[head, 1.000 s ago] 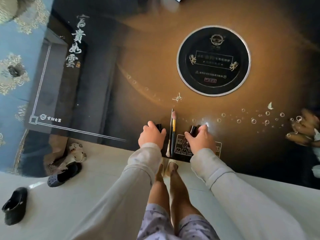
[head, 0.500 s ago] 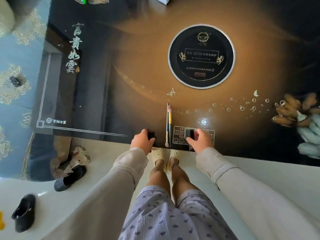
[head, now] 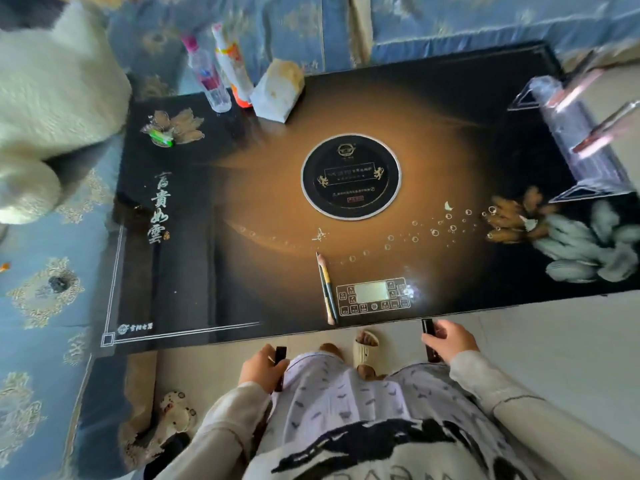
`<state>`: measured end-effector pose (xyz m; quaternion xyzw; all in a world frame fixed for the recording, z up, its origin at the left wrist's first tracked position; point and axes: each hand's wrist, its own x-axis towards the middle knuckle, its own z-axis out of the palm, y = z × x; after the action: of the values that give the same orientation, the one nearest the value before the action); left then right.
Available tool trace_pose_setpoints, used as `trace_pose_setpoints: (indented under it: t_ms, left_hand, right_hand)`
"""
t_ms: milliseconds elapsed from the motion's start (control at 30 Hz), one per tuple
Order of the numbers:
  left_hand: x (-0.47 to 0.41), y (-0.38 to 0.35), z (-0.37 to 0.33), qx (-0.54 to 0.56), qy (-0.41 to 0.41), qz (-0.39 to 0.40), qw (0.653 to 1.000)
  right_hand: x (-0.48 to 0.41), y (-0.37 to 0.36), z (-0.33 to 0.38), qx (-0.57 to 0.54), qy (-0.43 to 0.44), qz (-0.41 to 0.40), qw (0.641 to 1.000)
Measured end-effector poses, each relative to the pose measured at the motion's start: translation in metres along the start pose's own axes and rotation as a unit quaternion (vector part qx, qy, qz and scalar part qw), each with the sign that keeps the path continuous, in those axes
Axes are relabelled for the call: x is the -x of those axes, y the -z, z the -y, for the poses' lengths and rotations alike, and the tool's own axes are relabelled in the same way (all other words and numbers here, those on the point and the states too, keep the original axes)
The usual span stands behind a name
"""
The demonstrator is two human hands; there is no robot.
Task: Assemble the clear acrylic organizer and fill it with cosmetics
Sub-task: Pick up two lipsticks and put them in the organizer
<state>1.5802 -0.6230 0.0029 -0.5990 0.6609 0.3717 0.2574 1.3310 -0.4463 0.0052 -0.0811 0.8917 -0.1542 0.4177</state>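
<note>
1. Already standing at the far right corner of the black glass bench [head: 242, 202] with its amber middle, the clear acrylic organizer [head: 595, 168] shows slanted transparent walls. A few pink stick-shaped items lean in it. Blur hides how its compartments are divided.
2. Left hand [head: 258, 370] grasps a short dark tube [head: 280, 355], likely a lipstick. Right hand [head: 450, 342] grasps a second dark tube [head: 428, 329]. Both hands are off the bench's near edge, above the legs, well apart from the organizer.
3. Judging by this, the step is carrying the tubes to the organizer. The right hand is on the organizer's side, so it should deliver first. Keep each tube upright and lower it into a free slot rather than dropping it, since light acrylic probably slides on glass.
4. Two slim makeup brushes [head: 327, 289] lie side by side near the near edge, just left of the printed control panel [head: 372, 294]. They are not yet stowed.
5. The organizer seems close to the bench's right and far edges, so come down from above and avoid pushing it rightward. A path over the near right part of the bench would cross only flat printed flowers and bubbles. The round black hob plate [head: 350, 176] is flush too.
6. At the far left corner stand a clear pink-capped bottle [head: 207, 81], a white-and-orange tube [head: 230, 64] and a pale paper packet [head: 277, 88], well apart from that path.
</note>
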Motion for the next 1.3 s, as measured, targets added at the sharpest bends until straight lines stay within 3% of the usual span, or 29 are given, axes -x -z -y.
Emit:
trace_pose_setpoints:
  t_ms: [233,433,733,1033,1200,1300]
  left_hand:
    - [-0.016,0.027,-0.011,-0.143,-0.083,0.006,0.986]
    - [-0.028,0.031,-0.024,-0.258,-0.151,0.064,0.952]
    - [-0.018,-0.002,-0.097,-0.412,-0.236,0.125,0.871]
    - [0.028,-0.073,-0.174,-0.448,-0.335,0.169,0.812]
    - [0.053,-0.121,-0.196,-0.477,-0.340,0.174,0.791]
    - [0.069,-0.149,-0.205,-0.481,-0.323,0.171,0.797]
  right_hand:
    - [0.042,-0.002,-0.039,-0.113,-0.082,-0.063,0.988]
    - [0.095,-0.056,-0.081,-0.165,-0.138,-0.028,0.976]
    - [0.146,-0.110,-0.137,-0.294,-0.293,-0.092,0.905]
    - [0.178,-0.132,-0.182,-0.390,-0.380,-0.126,0.829]
    - [0.179,-0.107,-0.227,-0.404,-0.372,-0.106,0.829]
    - [0.182,-0.078,-0.267,-0.405,-0.363,-0.110,0.832]
